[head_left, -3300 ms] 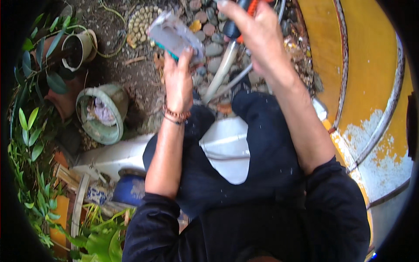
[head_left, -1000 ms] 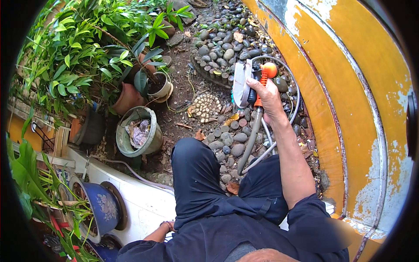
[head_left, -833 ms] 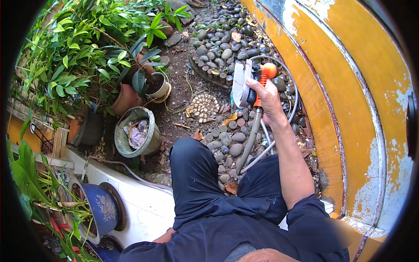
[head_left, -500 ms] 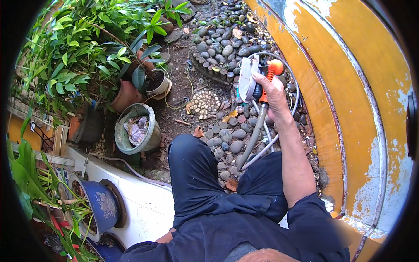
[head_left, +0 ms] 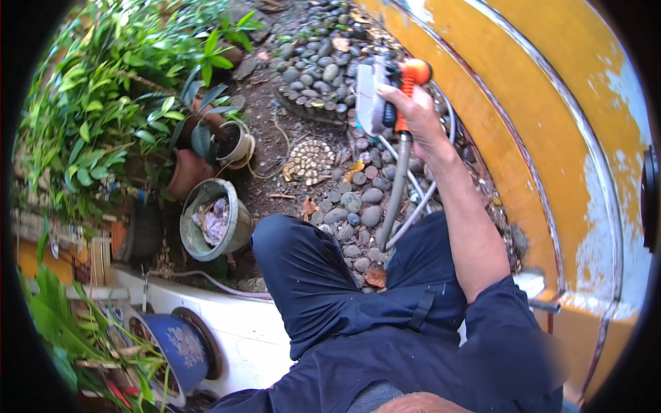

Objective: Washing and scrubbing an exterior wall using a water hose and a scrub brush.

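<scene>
My right hand [head_left: 423, 120], reached out over the stones, is closed around an orange-and-black hand tool [head_left: 406, 86] with a hose. At its far end is a round orange knob. A flat whitish oblong plate [head_left: 370, 100] stands on its left side, with my thumb against it. The grey hose [head_left: 397, 189] runs from the bottom of the grip toward my right knee, then loops back up along the wall side. I cannot make out the tool's exact kind. My left hand is out of view; only the dark left sleeve shows at the lower edge.
A yellow wall [head_left: 551, 89] with peeling paint curves along the right. Rounded stones [head_left: 372, 196] and soil lie ahead. To the left stand a green-grey bucket [head_left: 237, 227] with crumpled stuff inside, several potted plants, a blue pot [head_left: 182, 354] and a white ledge [head_left: 248, 330].
The whole scene has shifted slightly as my view moved. My right hand keeps its grip on the tool, which appears a little farther left and up. The sliver of my left arm has left view.
</scene>
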Demonstrator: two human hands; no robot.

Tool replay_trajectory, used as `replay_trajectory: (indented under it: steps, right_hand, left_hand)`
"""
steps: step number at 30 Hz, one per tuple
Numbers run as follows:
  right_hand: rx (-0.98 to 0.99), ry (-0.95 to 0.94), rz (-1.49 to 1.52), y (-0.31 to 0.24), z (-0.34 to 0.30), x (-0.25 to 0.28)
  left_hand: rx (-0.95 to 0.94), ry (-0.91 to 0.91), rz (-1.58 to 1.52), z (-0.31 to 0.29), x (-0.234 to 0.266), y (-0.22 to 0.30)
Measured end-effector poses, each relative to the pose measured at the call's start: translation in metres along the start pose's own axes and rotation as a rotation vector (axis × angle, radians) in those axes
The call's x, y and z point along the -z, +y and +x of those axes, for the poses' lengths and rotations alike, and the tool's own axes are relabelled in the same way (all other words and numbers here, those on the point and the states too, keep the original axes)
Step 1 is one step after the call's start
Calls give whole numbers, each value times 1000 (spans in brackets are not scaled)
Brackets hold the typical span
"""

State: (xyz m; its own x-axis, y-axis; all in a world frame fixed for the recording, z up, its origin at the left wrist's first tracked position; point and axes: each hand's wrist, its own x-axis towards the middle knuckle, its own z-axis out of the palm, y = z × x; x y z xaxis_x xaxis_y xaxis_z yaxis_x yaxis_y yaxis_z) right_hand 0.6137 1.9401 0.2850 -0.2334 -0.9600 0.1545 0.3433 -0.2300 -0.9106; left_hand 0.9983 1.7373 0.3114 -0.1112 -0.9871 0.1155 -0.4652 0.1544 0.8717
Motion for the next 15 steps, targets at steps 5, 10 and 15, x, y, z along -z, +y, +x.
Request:
replay_trajectory:
  steps: [5,10,15]
  right_hand:
    - [18,47,-47,-4,-9,-1]
    - [50,75,-79,-1,-9,1]
    - [41,50,-81,5,-10,10]
  left_hand:
    - [-68,-113,-9,-19,-25,26]
    - [-138,-269,-16,-70,-50,33]
    - [-74,-488,24,-153,-64,-18]
